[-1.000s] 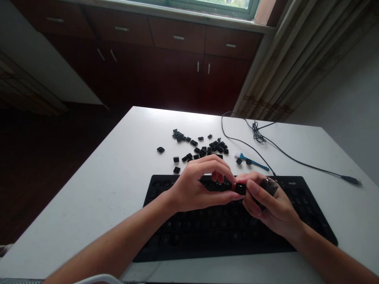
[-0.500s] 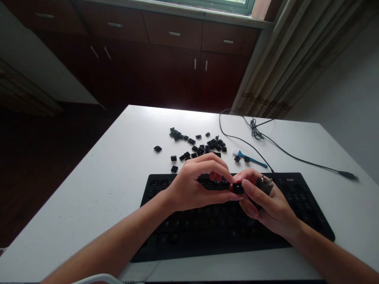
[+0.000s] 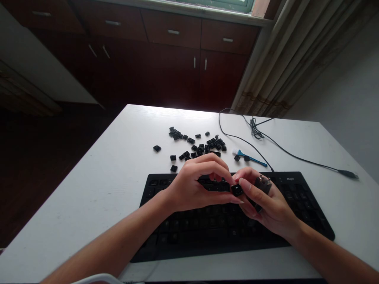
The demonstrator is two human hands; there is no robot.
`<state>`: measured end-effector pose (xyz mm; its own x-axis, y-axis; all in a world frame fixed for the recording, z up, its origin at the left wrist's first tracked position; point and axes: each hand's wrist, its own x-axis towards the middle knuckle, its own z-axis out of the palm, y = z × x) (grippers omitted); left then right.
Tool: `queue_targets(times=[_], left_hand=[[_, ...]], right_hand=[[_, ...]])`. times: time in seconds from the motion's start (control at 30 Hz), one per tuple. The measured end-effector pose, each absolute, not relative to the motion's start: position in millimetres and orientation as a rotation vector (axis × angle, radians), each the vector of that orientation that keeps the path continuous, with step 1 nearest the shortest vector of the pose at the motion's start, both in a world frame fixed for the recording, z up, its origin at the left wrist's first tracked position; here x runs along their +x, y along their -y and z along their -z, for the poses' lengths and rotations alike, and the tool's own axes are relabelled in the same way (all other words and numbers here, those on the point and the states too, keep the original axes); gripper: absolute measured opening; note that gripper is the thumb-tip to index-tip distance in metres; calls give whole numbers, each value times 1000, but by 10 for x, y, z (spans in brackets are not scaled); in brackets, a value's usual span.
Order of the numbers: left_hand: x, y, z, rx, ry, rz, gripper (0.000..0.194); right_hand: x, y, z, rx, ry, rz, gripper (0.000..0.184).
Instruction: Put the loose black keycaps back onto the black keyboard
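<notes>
Over the middle of a black keyboard [image 3: 207,240], both hands meet at one small black keycap [image 3: 236,190]. My right hand [image 3: 266,201] pinches it between thumb and fingers. A dark, shiny piece [image 3: 263,185] with wire-like ends is also tucked inside that hand; its exact kind is unclear. The index finger and thumb of my left hand [image 3: 198,183] close around the keycap from the left, with the other fingers curled. Much of the keyboard's upper middle is hidden behind the hands.
Several loose black keycaps [image 3: 191,140] lie scattered behind the keyboard on the white table [image 3: 97,189]. A blue brush [image 3: 251,158] rests behind my right hand, with two keycaps beside it. The keyboard's black cable [image 3: 296,152] runs across the back right.
The keycap has turned and tilted between my fingers. My left thumb sits slightly lower and farther from it. Both hands otherwise stay in place.
</notes>
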<state>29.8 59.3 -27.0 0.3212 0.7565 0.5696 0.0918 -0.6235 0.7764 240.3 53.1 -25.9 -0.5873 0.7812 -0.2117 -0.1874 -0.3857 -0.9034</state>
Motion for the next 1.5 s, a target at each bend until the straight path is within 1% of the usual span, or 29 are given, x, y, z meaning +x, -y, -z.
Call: queue_targets(times=[0.37,0.7,1.03,1.13,1.23,1.3,1.4,1.5], left_hand=[[307,-589,254,1952,-733,-1342,30],[307,-616,284,1973,-667,-1393,34],[328,-612,305,1988,-684,-1390,32],[317,-616,248,1986,-683,-1385,31],[210,-621,122,1975,-679,-1268,27],[76,-609,44,1953,-708,-1087,26],[-171,-544,6,1889,-784,-782,27],[-393,-441,46,1796,-773,-607,30]], right_hand=[[2413,-528,269,-844,1189,-2020,14],[2415,-514,267,-847,1209,-2001,15],[2391,-505,226,-875,1239,-1973,15],[2388,-500,213,-872,1248,-1951,15],[2380,-497,204,-860,1259,-1949,14],[2371,-497,192,-866,1275,-1964,15],[2365,-510,162,-923,1298,-2009,23],[2367,-531,123,-1018,1362,-2148,32]])
